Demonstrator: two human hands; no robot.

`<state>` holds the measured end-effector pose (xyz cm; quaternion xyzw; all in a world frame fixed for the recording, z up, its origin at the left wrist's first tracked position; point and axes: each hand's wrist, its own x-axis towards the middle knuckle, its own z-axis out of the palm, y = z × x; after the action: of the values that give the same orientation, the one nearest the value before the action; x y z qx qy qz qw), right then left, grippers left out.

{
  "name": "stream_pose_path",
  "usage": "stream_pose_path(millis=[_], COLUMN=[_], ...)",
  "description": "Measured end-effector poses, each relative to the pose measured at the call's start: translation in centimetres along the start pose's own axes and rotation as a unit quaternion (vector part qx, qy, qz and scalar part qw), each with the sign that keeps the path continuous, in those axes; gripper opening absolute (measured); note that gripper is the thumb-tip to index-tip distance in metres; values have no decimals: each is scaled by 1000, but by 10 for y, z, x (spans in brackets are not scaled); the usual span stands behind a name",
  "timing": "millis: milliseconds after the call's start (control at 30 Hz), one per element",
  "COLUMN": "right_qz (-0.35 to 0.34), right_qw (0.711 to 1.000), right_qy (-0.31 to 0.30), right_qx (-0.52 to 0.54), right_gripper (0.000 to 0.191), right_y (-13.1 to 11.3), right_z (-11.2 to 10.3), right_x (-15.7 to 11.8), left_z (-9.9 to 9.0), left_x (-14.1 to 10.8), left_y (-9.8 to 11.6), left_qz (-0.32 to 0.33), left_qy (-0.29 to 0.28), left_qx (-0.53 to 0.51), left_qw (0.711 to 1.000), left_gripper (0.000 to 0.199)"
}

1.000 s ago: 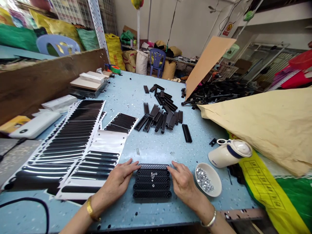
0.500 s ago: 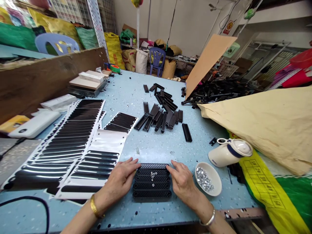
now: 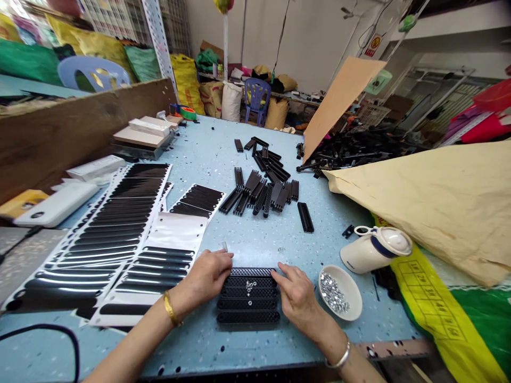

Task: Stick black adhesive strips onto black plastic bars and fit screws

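Only got the head cam here. There's a row of black textured strips (image 3: 247,305) on the blue table (image 3: 195,346), with a few little silvery rings (image 3: 254,284) on top. Left hand (image 3: 209,271) is at the row's far left corner, fingers bunched; can't tell if it's pinching anything. Right hand (image 3: 297,295) is by the row's far right end, fingers loosely spread, a fingertip at the farthest strip (image 3: 253,272). White bowl (image 3: 356,306) sits right of the row, printed sheets (image 3: 181,229) left.
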<state>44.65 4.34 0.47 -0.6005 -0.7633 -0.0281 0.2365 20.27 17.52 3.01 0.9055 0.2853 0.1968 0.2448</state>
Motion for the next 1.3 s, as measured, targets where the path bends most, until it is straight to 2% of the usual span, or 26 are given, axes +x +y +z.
stream_pose_path(millis=[100,300,400,467,633,767,833,967,1100,1300], right_qz=[2,7,5,3,0,3,4,2,-1,-6], right_qw=[1000,1000,1000,1000,1000,1000,1000,1000,1000,1000], right_qy=[2,3,6,11,-3,-8,-9,-11,-16,-15], right_qx=[3,9,15,17,15,17,16,10,2,5], right_gripper=[43,45,45,45,46,44,44,44,44,44], right_y=[0,0,0,1,2,1,1,0,0,-1], right_z=[1,1,1,1,2,1,1,0,-1,-2], right_x=[0,1,2,2,1,3,3,3,3,3], left_z=[6,24,28,26,13,9,8,5,7,11], left_x=[-2,-13,-17,-16,-5,-3,-4,-3,3,10], left_y=[-3,-10,-11,-11,-11,-6,-6,-11,-9,-5], left_qz=[7,-8,21,50,90,108,85,-13,-22,-50], left_qy=[3,47,57,47,-33,-32,-18,9,-9,-7], left_qx=[17,33,59,76,82,91,55,-24,-45,-67], left_qw=[1000,998,996,995,992,990,995,1000,999,996], left_gripper=[22,25,25,28,29,34,33,26,22,18])
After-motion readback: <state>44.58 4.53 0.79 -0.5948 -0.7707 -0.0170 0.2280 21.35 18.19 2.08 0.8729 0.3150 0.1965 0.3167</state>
